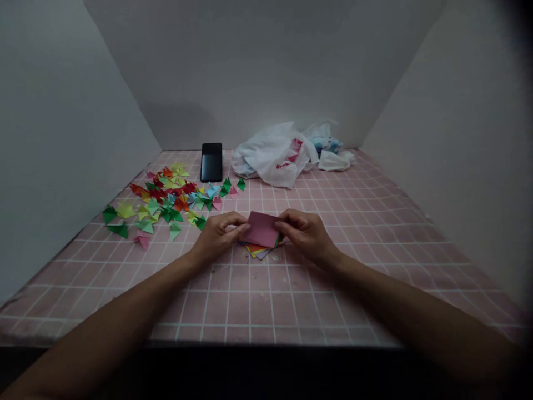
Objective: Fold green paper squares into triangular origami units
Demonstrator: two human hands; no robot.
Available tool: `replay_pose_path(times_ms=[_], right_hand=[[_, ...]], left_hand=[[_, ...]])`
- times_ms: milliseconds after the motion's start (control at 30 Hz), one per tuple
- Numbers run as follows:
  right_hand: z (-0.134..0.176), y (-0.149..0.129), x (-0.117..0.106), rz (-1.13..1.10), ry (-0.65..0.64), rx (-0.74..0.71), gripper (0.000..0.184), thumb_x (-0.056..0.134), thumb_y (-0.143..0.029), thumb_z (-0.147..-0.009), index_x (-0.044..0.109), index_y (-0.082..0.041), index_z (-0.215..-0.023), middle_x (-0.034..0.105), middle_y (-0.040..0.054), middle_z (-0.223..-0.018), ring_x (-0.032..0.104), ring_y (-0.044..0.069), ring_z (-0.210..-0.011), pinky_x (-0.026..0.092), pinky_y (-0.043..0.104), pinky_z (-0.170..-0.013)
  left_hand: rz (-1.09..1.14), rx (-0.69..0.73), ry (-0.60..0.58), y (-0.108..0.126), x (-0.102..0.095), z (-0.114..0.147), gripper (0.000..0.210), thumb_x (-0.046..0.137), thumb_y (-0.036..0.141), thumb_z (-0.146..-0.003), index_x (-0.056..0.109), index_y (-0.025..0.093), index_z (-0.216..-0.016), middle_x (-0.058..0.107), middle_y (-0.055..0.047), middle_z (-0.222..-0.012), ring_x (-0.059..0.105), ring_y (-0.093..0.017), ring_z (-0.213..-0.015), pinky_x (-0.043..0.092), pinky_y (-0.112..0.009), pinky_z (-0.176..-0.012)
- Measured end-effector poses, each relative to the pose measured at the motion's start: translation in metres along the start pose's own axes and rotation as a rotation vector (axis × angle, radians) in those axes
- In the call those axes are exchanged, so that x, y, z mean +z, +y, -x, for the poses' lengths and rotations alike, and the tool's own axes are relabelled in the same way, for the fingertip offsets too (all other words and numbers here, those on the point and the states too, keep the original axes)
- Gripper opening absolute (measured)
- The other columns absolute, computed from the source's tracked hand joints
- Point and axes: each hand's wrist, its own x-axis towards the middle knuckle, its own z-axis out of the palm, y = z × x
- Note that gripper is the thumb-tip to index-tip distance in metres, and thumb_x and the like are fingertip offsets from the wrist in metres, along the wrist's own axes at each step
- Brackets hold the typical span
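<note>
A pink square of origami paper [262, 229] is held up between my two hands near the middle of the table. My left hand [222, 233] pinches its left edge between thumb and fingers. At the right edge, my right hand [306, 233] grips it in the same way. Just below the pink paper, corners of a fanned stack of coloured paper [255, 251] show, with yellow, orange and pale purple among them. A green edge peeks out behind the pink sheet at its right; whether it belongs to the held paper I cannot tell.
Many small folded paper pieces [181, 203] in several colours spread over the left side. A black phone [212, 164] lies behind them. A crumpled white plastic bag [277, 153] and a blue-and-white packet [327, 145] rest by the back wall. A pink checked cloth [366, 222] covers the table.
</note>
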Motion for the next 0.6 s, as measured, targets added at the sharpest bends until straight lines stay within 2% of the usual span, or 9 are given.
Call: replay_pose_path(times_ms=[100, 167, 300, 433, 600], right_hand=[[0.001, -0.004, 0.005, -0.363, -0.074, 0.253, 0.028, 0.070, -0.041, -0.083, 0.060, -0.019, -0.069, 0.063, -0.0017, -0.059, 0.061, 0.013, -0.053, 0.050, 0.026, -0.054], [0.000, -0.002, 0.007, -0.524, -0.092, 0.341, 0.034, 0.073, -0.048, -0.080, 0.060, -0.018, -0.070, 0.063, -0.0019, -0.057, 0.061, 0.012, -0.051, 0.052, 0.026, -0.054], [-0.002, 0.005, 0.006, -0.600, -0.090, 0.382, 0.040, 0.075, -0.055, -0.078, 0.064, -0.017, -0.073, 0.070, 0.0025, -0.061, 0.066, 0.013, -0.051, 0.055, 0.026, -0.054], [-0.004, 0.008, 0.006, -0.650, -0.060, 0.421, 0.037, 0.079, -0.050, -0.075, 0.068, -0.015, -0.077, 0.071, 0.0026, -0.063, 0.066, 0.013, -0.050, 0.055, 0.025, -0.052], [-0.004, 0.005, 0.008, -0.745, -0.138, 0.438, 0.034, 0.085, -0.045, -0.070, 0.069, -0.015, -0.078, 0.071, 0.0016, -0.061, 0.066, 0.012, -0.051, 0.055, 0.023, -0.052]], left_hand=[[0.163, -0.179, 0.004, 0.006, 0.004, 0.003, 0.025, 0.067, 0.038, -0.084, 0.068, 0.016, -0.074, 0.066, 0.000, -0.069, 0.059, -0.013, -0.063, 0.045, -0.023, -0.060], [0.244, -0.254, 0.018, 0.007, 0.006, 0.004, 0.028, 0.068, 0.041, -0.082, 0.065, 0.015, -0.072, 0.061, 0.001, -0.065, 0.055, -0.011, -0.058, 0.043, -0.022, -0.056], [0.256, -0.326, 0.075, 0.005, 0.006, 0.003, 0.030, 0.068, 0.044, -0.081, 0.063, 0.015, -0.073, 0.058, 0.002, -0.061, 0.053, -0.010, -0.052, 0.041, -0.021, -0.052], [0.304, -0.351, 0.122, 0.003, 0.005, 0.002, 0.030, 0.070, 0.045, -0.078, 0.064, 0.015, -0.076, 0.058, 0.003, -0.062, 0.053, -0.010, -0.050, 0.043, -0.021, -0.051], [0.400, -0.394, 0.145, 0.007, 0.006, 0.002, 0.036, 0.075, 0.048, -0.074, 0.064, 0.014, -0.074, 0.060, 0.002, -0.062, 0.055, -0.009, -0.050, 0.046, -0.021, -0.051]])
